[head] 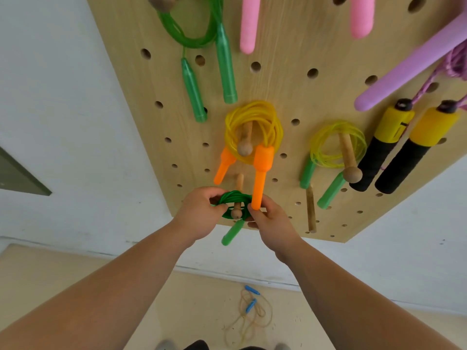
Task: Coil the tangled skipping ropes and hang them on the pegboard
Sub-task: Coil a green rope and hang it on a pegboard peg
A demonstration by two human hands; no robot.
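We are seeing a dark green coil (235, 197) with a light green handle (232, 233), a yellow coil (252, 108) with orange handles (260, 178), pink handles (249, 26), a lilac handle (409, 64), black-and-yellow handles (386, 145), and a pale wood-grain pegboard (290, 46).

White wall (63, 109), beige floor (50, 279), dark grey panel (17, 173) at left

Coiled rope (233, 197) around peg (236, 213) on pegboard (316, 97); loose rope (250, 314) on floor (75, 274) below.

— What's holding everything?
— I see the wooden pegboard (298, 41) with coiled ropes (254, 122) on its pegs (350, 157). On the pale floor (63, 274), a tangled skipping rope (251, 305), beige I think, blue handles (252, 290).
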